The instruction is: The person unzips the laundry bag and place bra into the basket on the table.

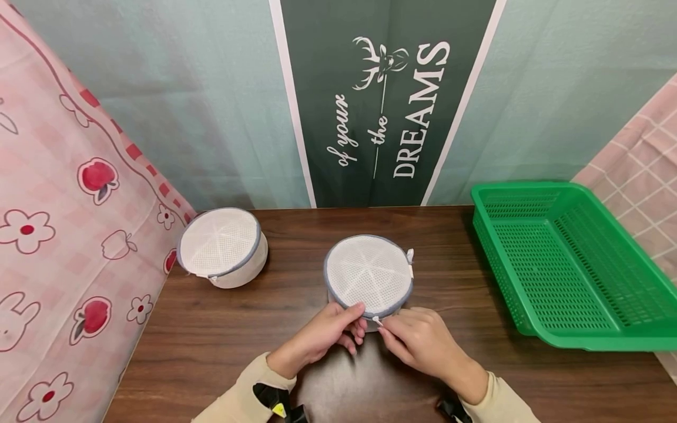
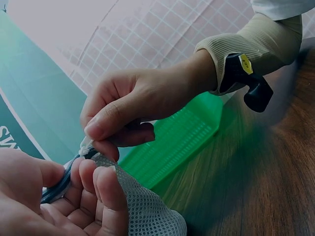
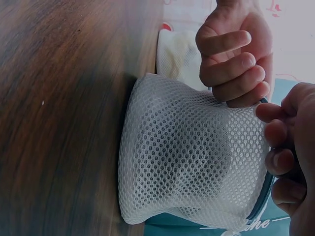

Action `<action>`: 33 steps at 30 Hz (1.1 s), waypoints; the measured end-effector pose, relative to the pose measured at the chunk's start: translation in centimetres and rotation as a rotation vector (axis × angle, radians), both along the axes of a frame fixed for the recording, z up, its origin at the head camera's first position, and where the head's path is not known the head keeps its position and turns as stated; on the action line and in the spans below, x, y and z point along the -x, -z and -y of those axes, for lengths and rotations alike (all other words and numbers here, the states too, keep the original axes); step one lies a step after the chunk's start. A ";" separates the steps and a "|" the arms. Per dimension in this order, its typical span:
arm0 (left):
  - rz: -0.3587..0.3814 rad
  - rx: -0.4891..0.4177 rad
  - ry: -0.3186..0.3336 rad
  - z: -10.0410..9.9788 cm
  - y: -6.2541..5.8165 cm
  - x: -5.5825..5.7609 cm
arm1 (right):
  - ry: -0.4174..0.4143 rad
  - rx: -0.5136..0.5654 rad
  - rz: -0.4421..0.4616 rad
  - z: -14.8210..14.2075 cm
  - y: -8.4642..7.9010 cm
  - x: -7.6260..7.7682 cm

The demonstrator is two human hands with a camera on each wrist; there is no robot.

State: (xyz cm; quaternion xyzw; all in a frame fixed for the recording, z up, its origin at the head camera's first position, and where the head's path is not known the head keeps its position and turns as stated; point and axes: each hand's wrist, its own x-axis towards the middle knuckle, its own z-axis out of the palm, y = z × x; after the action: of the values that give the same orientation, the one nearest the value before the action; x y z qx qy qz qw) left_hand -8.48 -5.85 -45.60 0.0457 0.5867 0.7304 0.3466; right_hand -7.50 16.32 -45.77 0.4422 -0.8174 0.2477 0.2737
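A round white mesh laundry bag [image 1: 368, 273] with a blue-grey zipped rim stands on the table in front of me. My left hand [image 1: 330, 329] grips the near edge of its rim, thumb on top and fingers curled below. Just to the right, my right hand [image 1: 423, 341] pinches the small white zipper pull [image 2: 84, 145] between thumb and forefinger. In the right wrist view the bag's mesh side wall [image 3: 182, 152] shows a darker shape through it; what that is stays hidden.
A second white mesh bag [image 1: 219, 244], its lid lying flat on top, stands at the back left. A green plastic basket [image 1: 508, 294] stands on the right of the wooden table [image 1: 211, 335]. Printed cloths hang behind and along both sides.
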 end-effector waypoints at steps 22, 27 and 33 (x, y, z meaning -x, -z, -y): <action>-0.002 0.010 0.008 0.0 -0.2 0.0 | 0.095 -0.005 -0.066 -0.9 -0.4 0.7; -0.015 0.008 0.013 0.3 -0.3 0.2 | 0.129 0.031 -0.117 -1.5 -0.6 1.1; -0.024 0.001 0.038 0.4 -0.3 0.4 | 0.148 0.055 -0.157 -2.0 -1.0 1.3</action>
State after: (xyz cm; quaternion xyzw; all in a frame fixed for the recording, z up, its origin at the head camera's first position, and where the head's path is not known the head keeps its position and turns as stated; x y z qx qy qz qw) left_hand -8.84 -6.22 -45.29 0.0653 0.5901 0.7229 0.3535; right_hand -8.78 18.29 -44.72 0.3911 -0.8168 0.2136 0.3663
